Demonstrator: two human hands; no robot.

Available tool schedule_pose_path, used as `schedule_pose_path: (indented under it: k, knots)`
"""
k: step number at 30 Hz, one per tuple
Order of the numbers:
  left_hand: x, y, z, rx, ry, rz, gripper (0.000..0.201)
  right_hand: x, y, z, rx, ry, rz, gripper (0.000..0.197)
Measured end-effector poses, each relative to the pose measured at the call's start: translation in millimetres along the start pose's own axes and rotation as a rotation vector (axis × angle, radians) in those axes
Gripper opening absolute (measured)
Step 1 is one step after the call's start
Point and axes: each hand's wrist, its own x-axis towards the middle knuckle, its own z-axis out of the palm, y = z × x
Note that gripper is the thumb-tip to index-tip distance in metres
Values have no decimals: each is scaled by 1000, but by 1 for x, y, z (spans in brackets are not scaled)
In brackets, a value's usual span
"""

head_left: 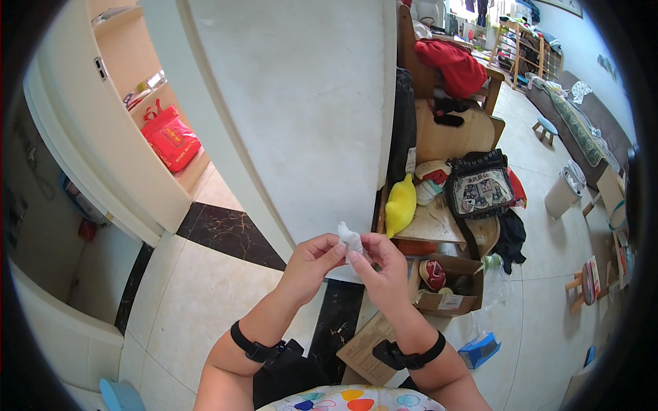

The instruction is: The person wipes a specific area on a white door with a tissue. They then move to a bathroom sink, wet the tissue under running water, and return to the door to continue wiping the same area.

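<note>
A small, crumpled white piece of soft material (350, 240) is held up in front of me, its top twisted to a point. Whether it is cloth or tissue I cannot tell. My left hand (312, 266) pinches it from the left, between thumb and bent fingers. From the other side my right hand (385, 267) grips it, the thumb pressed against its lower part. The fingers hide some of the material. Each forearm wears a black strap with a small black device.
A white door panel (295, 116) stands beyond my hands. To the right, a wooden chair (449, 229) bears a yellow plush toy (401, 205) and a patterned bag (482, 188). A cardboard box (449, 303) with shoes, flat cardboard (370, 349) and a blue box (480, 350) lie on the floor.
</note>
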Motion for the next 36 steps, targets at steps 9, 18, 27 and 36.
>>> schedule_pose_path:
  k: [9, 18, 27, 36]
  knots:
    - [0, -3, 1, 386, 160, 398, 19, 2, -3, 3, 9, -40, -81, 14]
    - [1, 33, -15, 828, 472, 672, 24, 30, -16, -7, -337, 59, -400, 15]
    - [58, 129, -41, 1336, 824, 1331, 8, 80, -65, -17, -249, 122, -478, 13]
    - [48, 78, -62, 1454, 747, 1227, 10, 78, -62, 26, -346, -163, -423, 20]
